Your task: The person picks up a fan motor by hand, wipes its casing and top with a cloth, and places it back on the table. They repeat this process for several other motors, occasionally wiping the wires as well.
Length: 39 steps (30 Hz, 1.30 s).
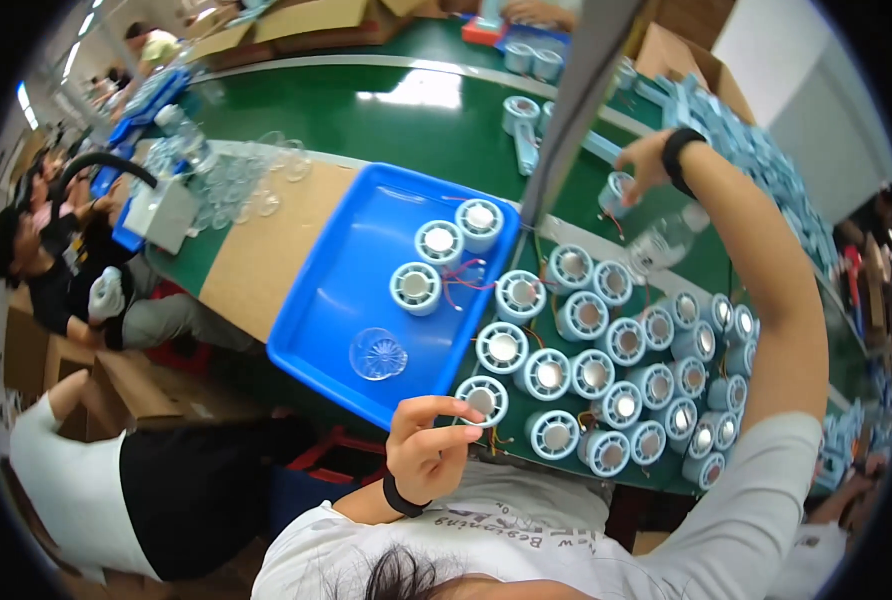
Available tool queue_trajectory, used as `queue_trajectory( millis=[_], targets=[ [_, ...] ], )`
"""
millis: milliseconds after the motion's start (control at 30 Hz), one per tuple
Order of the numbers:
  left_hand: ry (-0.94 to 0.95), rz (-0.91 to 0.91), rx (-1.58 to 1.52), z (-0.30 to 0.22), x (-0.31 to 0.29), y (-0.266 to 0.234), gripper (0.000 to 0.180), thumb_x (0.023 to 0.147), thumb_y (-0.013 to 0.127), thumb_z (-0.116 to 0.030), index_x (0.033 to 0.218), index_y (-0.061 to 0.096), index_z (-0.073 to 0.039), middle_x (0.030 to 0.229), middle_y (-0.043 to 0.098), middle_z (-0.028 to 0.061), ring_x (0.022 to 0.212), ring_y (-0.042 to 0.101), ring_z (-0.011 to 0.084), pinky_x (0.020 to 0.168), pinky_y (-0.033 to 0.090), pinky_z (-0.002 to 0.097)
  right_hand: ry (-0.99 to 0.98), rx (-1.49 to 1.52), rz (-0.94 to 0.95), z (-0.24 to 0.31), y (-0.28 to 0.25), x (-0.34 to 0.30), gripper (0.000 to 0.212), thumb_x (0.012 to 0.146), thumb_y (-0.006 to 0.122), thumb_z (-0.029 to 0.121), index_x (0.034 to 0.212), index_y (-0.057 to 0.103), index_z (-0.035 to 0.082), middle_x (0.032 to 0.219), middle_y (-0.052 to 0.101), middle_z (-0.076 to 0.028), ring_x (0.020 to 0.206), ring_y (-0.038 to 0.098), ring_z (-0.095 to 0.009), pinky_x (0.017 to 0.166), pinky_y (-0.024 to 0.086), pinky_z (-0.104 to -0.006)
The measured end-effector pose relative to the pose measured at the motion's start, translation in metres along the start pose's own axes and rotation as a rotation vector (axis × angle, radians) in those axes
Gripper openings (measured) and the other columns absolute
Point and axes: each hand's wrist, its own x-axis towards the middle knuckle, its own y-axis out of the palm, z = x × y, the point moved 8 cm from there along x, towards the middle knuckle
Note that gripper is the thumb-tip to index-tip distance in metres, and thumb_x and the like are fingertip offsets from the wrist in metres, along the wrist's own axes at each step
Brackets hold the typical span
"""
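I have the right hand (651,165) above the green table (416,120), fingers closed around a wired blue part (616,190), its leads hanging below. A clear bottle (663,243) is located near this hand. I have the left hand (431,450) at the near side, two fingers narrowly spaced over the rim of a round blue part (483,393); I cannot tell whether they grip it. The blue tray (306,310), near the left hand, contains three similar parts and a clear dish (379,355). Further parts are grouped right of the tray.
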Motion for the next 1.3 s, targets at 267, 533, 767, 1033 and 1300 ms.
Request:
queue_trajectory(
  millis=[267,533,767,1033,1300],
  targets=[
    [-0.001,0.052,-0.012,0.005,0.002,0.011,0.031,0.078,0.051,0.019,0.097,0.062,-0.003,0.107,0.052,0.0155,0.082,0.065,0.0248,0.072,0.055,0.0325,0.06,-0.135,0.176,0.005,0.027,0.014,0.09,0.062,0.08,0.054,0.13,0.051,0.003,0.111,0.065,-0.015,0.099,0.065,-0.028,0.083,0.051,-0.0357],
    [-0.015,0.06,0.007,0.0,-0.001,0.016,0.034,0.075,0.053,0.022,0.096,0.063,-0.002,0.105,0.054,0.0162,0.082,0.065,0.0232,0.073,0.056,0.0315,0.01,0.002,-0.069,-0.032,-0.005,-0.011,0.071,0.062,0.079,0.049,0.114,0.06,0.005,0.096,0.066,-0.014,0.087,0.065,-0.025,0.074,0.051,-0.0347],
    [-0.012,0.114,-0.024,-0.021,-0.009,0.029,0.033,0.074,0.057,0.02,0.097,0.065,-0.002,0.104,0.058,0.0161,0.084,0.065,0.0239,0.074,0.055,0.032,0.058,0.196,-0.626,-0.041,-0.06,-0.185,0.067,0.076,0.075,0.045,0.123,0.054,0.003,0.104,0.064,-0.014,0.094,0.061,-0.022,0.079,0.049,-0.0315],
    [0.218,0.337,0.087,-0.061,-0.017,0.081,0.041,0.077,0.066,0.011,0.116,0.06,0.001,0.126,0.054,0.0259,0.108,0.062,0.037,0.089,0.053,0.0433,-0.066,0.727,-0.523,0.07,0.036,-0.321,0.052,0.083,0.07,0.036,0.118,0.056,0.0,0.094,0.065,-0.011,0.084,0.06,-0.019,0.069,0.047,-0.0283],
    [0.326,0.442,0.027,-0.075,-0.033,0.138,0.072,0.065,0.085,-0.005,0.129,0.053,0.002,0.138,0.044,0.0252,0.119,0.054,0.0353,0.094,0.049,0.0397,-0.169,1.178,-0.215,0.157,0.161,-0.356,0.041,0.092,0.06,0.037,0.114,0.06,0.003,0.08,0.062,-0.003,0.064,0.05,-0.006,0.056,0.04,-0.022]
  ],
)
